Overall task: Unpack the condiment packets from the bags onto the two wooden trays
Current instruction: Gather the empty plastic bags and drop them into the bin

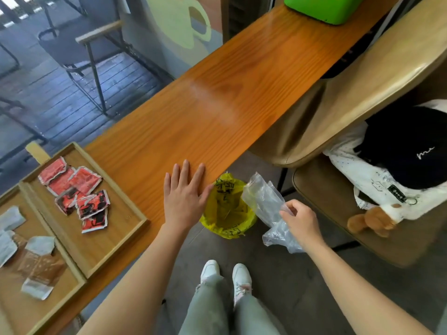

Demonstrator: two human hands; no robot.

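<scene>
Two wooden trays lie side by side at the left end of the wooden counter. The nearer-to-centre tray (125,209) holds several red condiment packets (79,192). The left tray (72,284) holds several white and brown packets (36,259). My left hand (185,197) rests flat and open on the counter's near edge, right of the trays. My right hand (301,222) pinches crumpled clear plastic bags (266,204), held off the counter just right of a bin lined with a yellow bag (227,211) on the floor.
The long wooden counter (229,97) runs up to the right, with a green box (324,8) at its far end. A tan chair (362,209) at the right carries a black cap, a white bag and a plush toy. My feet stand below the counter.
</scene>
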